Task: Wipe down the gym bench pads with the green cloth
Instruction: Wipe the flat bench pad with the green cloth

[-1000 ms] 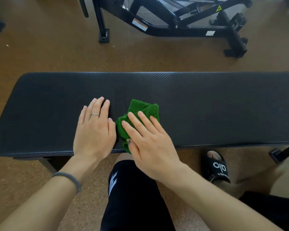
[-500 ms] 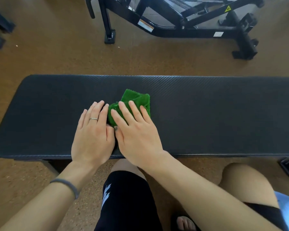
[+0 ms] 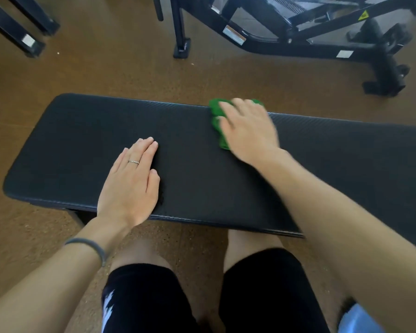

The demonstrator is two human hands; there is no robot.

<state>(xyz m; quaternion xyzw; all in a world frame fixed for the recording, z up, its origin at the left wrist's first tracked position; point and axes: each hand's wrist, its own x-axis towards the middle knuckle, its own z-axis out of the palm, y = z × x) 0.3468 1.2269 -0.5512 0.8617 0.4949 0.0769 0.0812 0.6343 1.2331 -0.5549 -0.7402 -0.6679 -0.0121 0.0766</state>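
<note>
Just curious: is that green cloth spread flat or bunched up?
Bunched up: the green cloth shows thick folds beside the right hand pressing it on the bench pad.

One black desk pad [image 3: 82, 145] lies across the middle, with one green cloth [image 3: 217, 118] at its far edge. Two hands: the left hand [image 3: 130, 181] and the right hand [image 3: 247, 131]. One ring [image 3: 133, 162], one grey wristband [image 3: 91, 246]. One black exercise machine [image 3: 298, 42] stands far right.
</note>
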